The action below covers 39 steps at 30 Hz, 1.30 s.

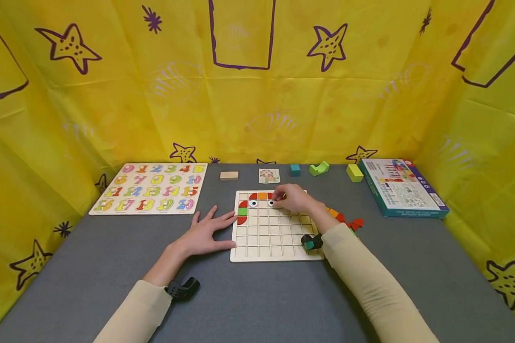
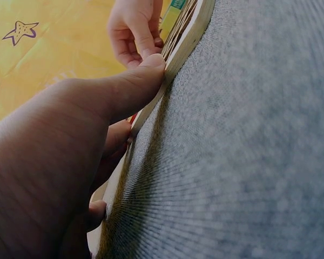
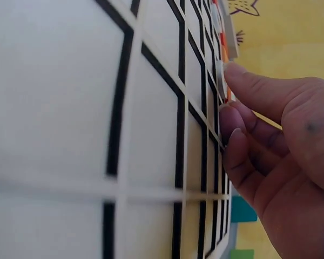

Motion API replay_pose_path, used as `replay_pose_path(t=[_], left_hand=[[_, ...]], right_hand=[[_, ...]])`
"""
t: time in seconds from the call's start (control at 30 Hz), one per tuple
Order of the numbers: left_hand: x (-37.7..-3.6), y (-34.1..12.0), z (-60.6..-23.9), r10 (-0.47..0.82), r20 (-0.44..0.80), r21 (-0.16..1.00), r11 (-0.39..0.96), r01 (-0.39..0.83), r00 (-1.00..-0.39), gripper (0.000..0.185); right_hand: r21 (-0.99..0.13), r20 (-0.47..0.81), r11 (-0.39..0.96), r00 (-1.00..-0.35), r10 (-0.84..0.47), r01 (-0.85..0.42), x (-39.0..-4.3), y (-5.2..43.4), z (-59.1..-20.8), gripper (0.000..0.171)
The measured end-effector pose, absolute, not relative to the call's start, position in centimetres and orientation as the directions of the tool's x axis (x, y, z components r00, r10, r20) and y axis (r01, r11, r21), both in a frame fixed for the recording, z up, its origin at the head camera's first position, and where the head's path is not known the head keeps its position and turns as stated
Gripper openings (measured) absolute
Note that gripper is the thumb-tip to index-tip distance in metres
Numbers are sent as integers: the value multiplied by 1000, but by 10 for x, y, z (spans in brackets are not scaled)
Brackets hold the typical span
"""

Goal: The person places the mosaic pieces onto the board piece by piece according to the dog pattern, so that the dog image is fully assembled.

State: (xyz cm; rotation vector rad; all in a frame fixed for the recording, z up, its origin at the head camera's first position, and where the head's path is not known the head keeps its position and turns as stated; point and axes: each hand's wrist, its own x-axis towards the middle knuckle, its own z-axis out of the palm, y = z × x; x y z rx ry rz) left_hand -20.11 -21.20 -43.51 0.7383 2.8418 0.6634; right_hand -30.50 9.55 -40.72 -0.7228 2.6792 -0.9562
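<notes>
Yellow sheeting printed with purple stars walls in a grey table (image 1: 111, 267) on three sides. Near the table's middle lies a wooden grid board (image 1: 269, 238), with a few coloured tiles already seated along its far row and down its left column: red quarter-rounds, an orange square, a green square (image 1: 242, 211) and a white eye tile (image 1: 253, 203). The left hand (image 1: 206, 233) lies flat on the table with fingers spread and relaxed, its thumb pressed against the board's left edge, likely to keep the board from sliding; it grasps nothing. The right hand (image 1: 293, 197) reaches over the board's far row with fingers bent, fingertips pinching a small eye tile (image 1: 272, 203) at a cell beside the orange piece, as the right wrist view shows it set on edge against the grid lines. Loose red and orange tiles (image 1: 345, 220) wait just beyond the board's right edge, within easy reach. Toward the far edge sit a wooden block (image 1: 229, 176), a pattern card (image 1: 269, 176), a teal cube (image 1: 295, 169), green blocks (image 1: 319, 168) and a yellow-green block (image 1: 354, 173); a game box (image 1: 401, 188) lies at the far right corner and a number puzzle (image 1: 152, 188) at the far left. Most grid cells stand unfilled, and the table's near edge leaves room for both forearms.
</notes>
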Motion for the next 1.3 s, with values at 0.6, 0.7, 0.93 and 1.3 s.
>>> replay_pose_path(t=[0.6,0.7,0.93,1.3], left_hand=[[-201,-214,-436,474,-12,440,793,421,-880,83],[-201,-215,-435,474,-9,441,792,422,-881,83],[-201,-215,-436,477,-8,439,791,426,-879,83],[-201,-212,-435,486,-7,443,785,433,-874,82]], right_hand=[[-667,-22,658,-874,-486,-349,-281,175,-393,25],[-663,-25,671,-887,-462,-331,-273,194,-391,25],[-617,-41,715,-893,-447,-330,-260,232,-389,24],[-627,-108,712,-870,-481,-316,-238,275,-389,21]])
